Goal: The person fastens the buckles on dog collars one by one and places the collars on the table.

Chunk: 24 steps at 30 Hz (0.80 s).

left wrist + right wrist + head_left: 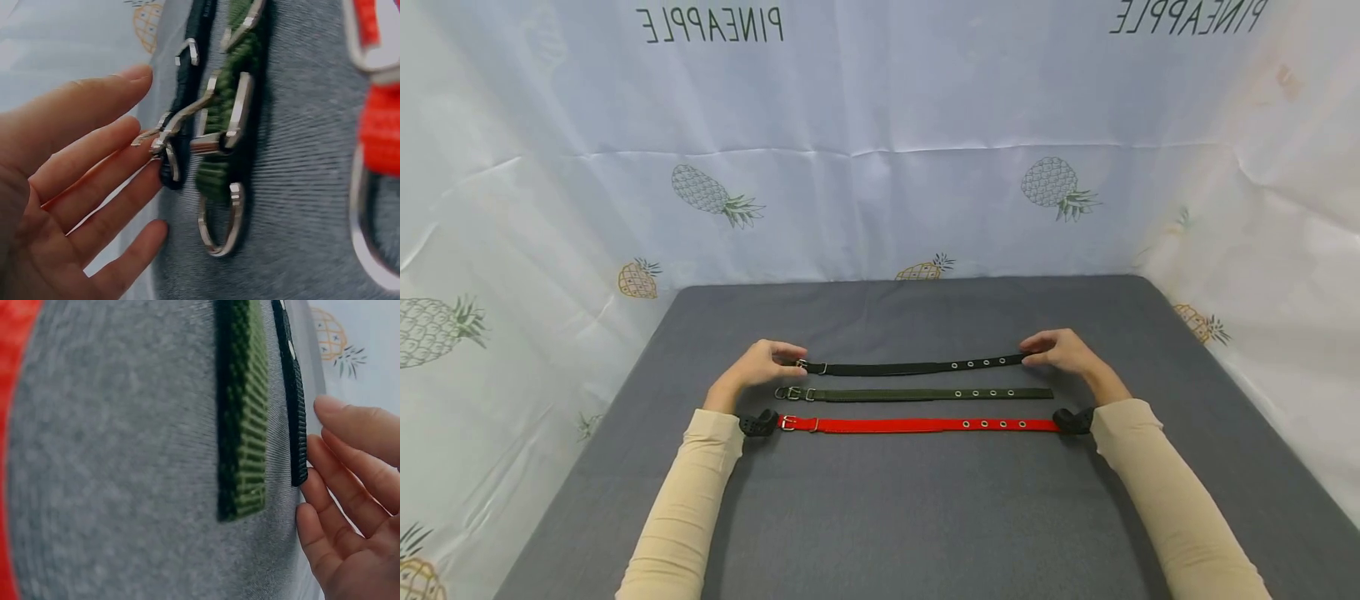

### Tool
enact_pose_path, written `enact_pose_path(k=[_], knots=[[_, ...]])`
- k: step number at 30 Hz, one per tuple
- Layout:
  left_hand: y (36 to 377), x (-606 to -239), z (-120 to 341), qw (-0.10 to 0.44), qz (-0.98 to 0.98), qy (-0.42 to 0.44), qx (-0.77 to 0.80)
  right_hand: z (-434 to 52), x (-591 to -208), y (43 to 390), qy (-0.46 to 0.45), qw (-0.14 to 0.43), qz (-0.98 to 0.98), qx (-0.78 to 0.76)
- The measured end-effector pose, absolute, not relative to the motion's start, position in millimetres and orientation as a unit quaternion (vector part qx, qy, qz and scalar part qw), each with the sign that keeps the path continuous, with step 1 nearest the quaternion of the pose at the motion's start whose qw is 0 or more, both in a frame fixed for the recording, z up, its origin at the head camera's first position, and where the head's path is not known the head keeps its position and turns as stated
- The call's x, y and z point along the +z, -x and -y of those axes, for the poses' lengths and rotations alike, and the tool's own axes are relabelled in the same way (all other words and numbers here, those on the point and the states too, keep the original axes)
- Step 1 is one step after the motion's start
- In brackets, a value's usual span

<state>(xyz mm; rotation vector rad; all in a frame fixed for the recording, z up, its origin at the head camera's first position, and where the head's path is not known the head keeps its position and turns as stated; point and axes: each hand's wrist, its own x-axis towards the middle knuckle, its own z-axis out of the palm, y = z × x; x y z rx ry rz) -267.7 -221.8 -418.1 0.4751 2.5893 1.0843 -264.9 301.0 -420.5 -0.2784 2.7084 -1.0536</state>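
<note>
Three strap collars lie flat, side by side: a black collar (887,369) at the back, a green collar (895,395) in the middle and a red collar (880,426) in front. Each has a metal buckle on the left and several eyelets toward the right. My left hand (760,364) is at the black collar's buckle end; in the left wrist view its fairly straight fingertips (147,147) reach that end, thumb apart. At the opposite end, my right hand (1063,350) has its fingertips (304,475) right at the black tip, with the thumb raised away from it.
A grey cloth-covered table (880,517) bears the collars. White curtain (880,208) with pineapple prints hangs behind and at both sides. Black wrist devices (760,423) on both arms overlap the red collar's ends in the head view.
</note>
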Motion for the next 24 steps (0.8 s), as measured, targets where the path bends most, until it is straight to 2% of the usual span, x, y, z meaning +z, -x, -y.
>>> enact_pose_path(k=[14,24], knots=[[273.0,-425.1,209.7,0.080,-0.930,-0.183,0.309,-294.7,-423.7,269.7,0.096,0.099,-0.939,-0.316],[271.8,-422.7,209.5,0.072,-0.932,-0.178,0.308,-297.4,-419.4,269.2,0.112,0.117,-0.936,-0.313]])
